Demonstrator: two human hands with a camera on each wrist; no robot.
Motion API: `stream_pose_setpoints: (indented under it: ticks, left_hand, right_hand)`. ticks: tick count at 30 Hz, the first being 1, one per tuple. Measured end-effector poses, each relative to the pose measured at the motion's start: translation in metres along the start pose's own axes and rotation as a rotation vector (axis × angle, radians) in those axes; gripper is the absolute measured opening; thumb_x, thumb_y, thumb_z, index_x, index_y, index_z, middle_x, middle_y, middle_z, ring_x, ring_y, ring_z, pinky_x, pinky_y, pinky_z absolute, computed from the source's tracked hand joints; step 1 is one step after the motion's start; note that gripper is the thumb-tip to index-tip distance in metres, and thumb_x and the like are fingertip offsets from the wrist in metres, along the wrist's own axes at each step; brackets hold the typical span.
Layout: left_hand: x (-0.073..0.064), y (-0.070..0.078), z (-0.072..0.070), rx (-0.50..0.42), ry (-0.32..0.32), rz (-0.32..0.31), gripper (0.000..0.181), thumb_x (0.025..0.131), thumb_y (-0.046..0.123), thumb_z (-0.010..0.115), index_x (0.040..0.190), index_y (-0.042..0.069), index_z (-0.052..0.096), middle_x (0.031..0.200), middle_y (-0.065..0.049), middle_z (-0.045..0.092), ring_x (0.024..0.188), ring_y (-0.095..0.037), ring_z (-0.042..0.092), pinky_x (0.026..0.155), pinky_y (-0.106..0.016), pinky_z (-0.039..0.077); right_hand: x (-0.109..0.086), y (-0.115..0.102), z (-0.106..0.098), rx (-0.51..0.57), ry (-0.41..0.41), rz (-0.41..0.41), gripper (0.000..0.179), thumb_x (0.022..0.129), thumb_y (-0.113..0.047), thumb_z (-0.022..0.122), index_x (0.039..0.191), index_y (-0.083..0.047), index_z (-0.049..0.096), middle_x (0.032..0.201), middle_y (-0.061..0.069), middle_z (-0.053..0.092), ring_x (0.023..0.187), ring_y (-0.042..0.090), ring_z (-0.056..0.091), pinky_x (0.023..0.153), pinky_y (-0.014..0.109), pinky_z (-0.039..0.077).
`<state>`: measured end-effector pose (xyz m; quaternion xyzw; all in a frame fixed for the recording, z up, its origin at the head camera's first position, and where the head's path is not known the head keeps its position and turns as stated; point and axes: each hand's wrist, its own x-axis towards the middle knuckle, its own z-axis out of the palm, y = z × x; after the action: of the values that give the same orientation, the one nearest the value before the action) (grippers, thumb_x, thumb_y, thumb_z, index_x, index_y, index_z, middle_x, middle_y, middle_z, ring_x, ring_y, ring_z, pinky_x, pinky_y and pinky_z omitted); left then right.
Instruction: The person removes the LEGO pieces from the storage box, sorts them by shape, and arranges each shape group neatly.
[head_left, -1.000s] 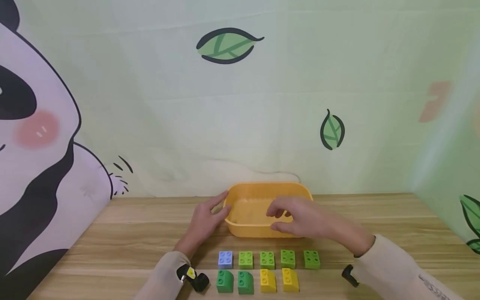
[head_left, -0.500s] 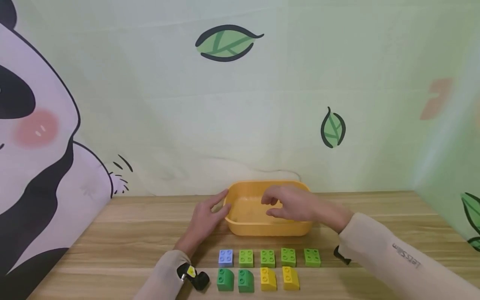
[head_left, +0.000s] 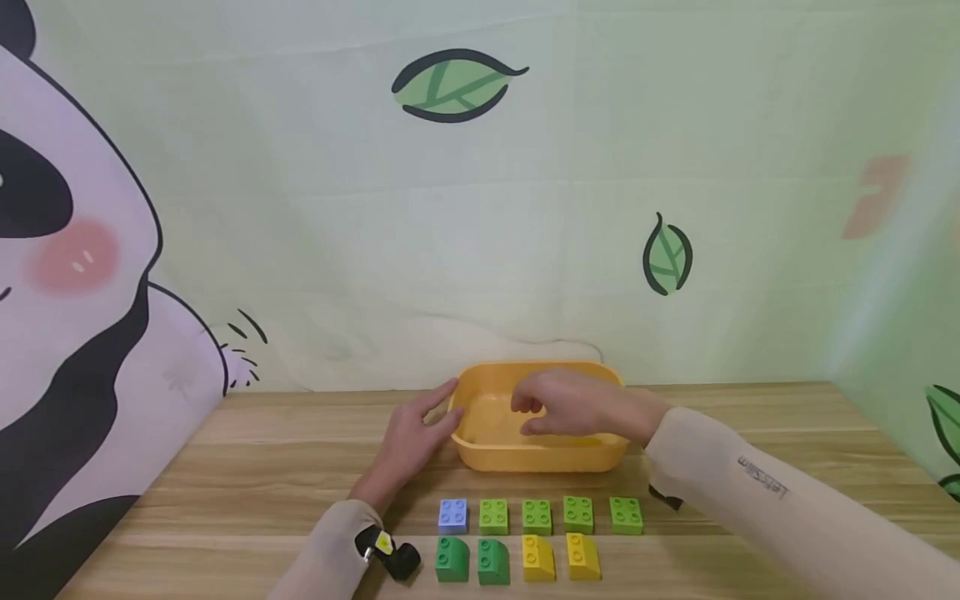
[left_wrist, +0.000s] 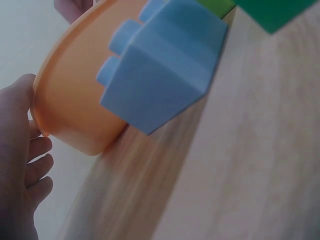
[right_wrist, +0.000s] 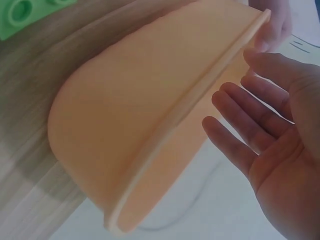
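A yellow-orange plastic tub (head_left: 536, 459) sits at the back of the table. My left hand (head_left: 411, 433) rests against its left end, thumb and index finger spread along the rim; its other fingers (left_wrist: 41, 169) hang loosely beside the tub in the left wrist view. Over the tub is my right hand (head_left: 573, 404), with its fingers (right_wrist: 232, 145) slightly bent and nothing between them. In front of the tub lies a row with a blue block (head_left: 453, 517) and several light green blocks (head_left: 536, 517). Nearer stand two dark green blocks (head_left: 452, 559) and two yellow blocks (head_left: 537, 557).
The wooden table (head_left: 285, 467) ends at a pale green backdrop (head_left: 360, 250) printed with leaves and a panda. A black wrist device (head_left: 388, 554) sits at my left cuff, just left of the blocks.
My right hand has moved left and slightly away over the tub, with its forearm following. My left hand stays against the tub's left end. The blocks have not moved.
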<state>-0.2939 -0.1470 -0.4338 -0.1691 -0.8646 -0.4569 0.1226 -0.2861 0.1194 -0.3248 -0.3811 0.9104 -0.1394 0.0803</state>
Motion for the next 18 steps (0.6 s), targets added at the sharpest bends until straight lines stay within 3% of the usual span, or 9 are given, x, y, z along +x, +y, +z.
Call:
stream_pose_setpoints:
  ticks: [18]
  left_hand:
    - [0.000, 0.001, 0.000, 0.000, 0.002, 0.008, 0.054, 0.103, 0.027, 0.069, 0.152, 0.009, 0.059, 0.154, -0.008, 0.056, 0.145, -0.033, 0.050, 0.120, -0.054, 0.039]
  right_hand:
    - [0.023, 0.015, 0.015, 0.132, -0.109, -0.014, 0.023, 0.098, -0.010, 0.077, 0.120, -0.005, 0.076, 0.113, 0.004, 0.075, 0.104, 0.023, 0.068, 0.095, 0.037, 0.058]
